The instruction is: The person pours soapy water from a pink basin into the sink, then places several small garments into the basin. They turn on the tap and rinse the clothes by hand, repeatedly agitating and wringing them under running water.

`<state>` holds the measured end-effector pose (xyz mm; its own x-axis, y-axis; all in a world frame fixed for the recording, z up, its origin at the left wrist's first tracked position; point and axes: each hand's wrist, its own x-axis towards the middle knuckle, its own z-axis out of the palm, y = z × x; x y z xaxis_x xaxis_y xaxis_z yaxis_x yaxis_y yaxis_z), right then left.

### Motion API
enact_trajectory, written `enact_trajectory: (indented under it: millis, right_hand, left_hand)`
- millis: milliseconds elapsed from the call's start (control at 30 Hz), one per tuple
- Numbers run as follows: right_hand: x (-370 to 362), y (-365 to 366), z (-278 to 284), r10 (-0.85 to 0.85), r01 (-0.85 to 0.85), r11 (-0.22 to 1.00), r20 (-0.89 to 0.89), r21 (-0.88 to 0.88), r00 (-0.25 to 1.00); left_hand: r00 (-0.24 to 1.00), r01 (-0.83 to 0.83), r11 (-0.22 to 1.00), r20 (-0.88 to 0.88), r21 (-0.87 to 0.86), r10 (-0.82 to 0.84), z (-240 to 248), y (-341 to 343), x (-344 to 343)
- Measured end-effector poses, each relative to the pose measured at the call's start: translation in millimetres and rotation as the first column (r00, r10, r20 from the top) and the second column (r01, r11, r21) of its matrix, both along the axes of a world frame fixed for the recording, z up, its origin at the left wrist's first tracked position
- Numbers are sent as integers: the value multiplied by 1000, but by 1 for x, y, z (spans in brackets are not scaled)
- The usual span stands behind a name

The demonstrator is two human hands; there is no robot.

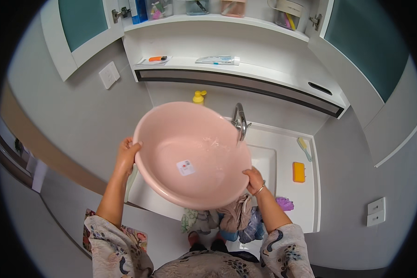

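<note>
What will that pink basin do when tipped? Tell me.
The pink basin looks like thin plastic, so probably light and a bit bendy. Both hands, left hand and right hand, grip its rim. It looks wet inside, so possibly slippery.

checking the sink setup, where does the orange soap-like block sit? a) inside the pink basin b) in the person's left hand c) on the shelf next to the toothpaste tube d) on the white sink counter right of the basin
d: the orange block lies on the white sink counter to the right of the pink basin, which the left hand and right hand hold by its rim.
</note>
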<state>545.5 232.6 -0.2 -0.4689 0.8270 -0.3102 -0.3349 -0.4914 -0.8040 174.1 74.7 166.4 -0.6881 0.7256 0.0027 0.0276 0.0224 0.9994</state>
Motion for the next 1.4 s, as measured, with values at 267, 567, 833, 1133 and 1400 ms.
enact_trajectory:
  millis: [267, 567, 833, 1133, 1400]
  right_hand:
    - [-28, -51, -58, 93, -102, 925, -41, -366, 995]
    - [-12, -75, -60, 338, -459, 731, -317, -504, 886]
    - [-1, -64, -66, 317, -591, 622, -525, -514, 790]
    - [3, -49, -51, 336, -522, 674, -411, -523, 847]
    - [36, 4, -4, 101, -72, 970, 115, -233, 988]
  left_hand:
    - [937, 296, 946, 154, 132, -314, 77, 68, 8]
    - [867, 412, 905, 261, 105, -425, 99, 131, 51]
    - [822, 499, 866, 295, 37, -486, 110, 175, 80]
    - [837, 483, 875, 284, 16, -468, 118, 180, 77]
    - [821, 401, 914, 421, 56, -386, 71, 103, 10]
